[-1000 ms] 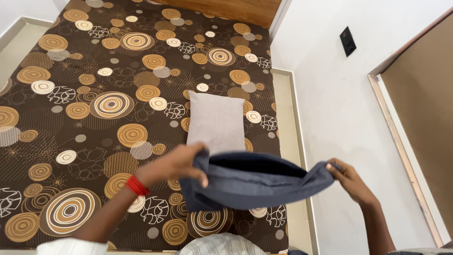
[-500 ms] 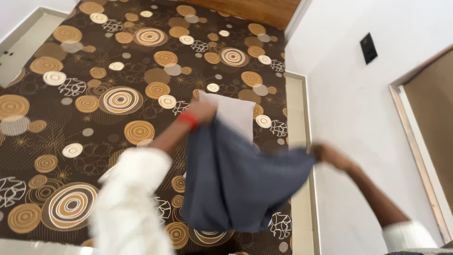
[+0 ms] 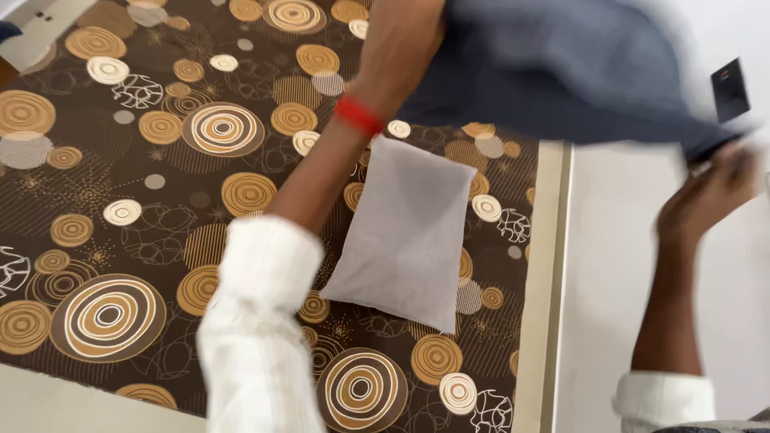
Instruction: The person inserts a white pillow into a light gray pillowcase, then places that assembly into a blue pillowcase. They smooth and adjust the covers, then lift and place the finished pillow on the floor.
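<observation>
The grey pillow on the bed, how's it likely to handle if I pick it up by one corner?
The grey pillow looks soft and plump, so it would probably sag and fold from a corner hold instead of staying flat. It likely weighs little for its bulk. Its cloth surface looks matte, so it should grip easily, and lying flat on the patterned mattress it won't roll.

A dark grey-blue cloth pillowcase [image 3: 561, 72] is looking matt and soft, blurred as the left hand [image 3: 401, 40] and right hand [image 3: 710, 196] are holding it. A pale grey rectangular pillow [image 3: 409, 232] is showing a fine, matt woven fabric. The brown bedsheet with orange and cream circles [image 3: 144, 200] is appearing smooth and slightly sheeny. White shirt sleeves [image 3: 261, 321] are looking like crisp matt cotton.
</observation>
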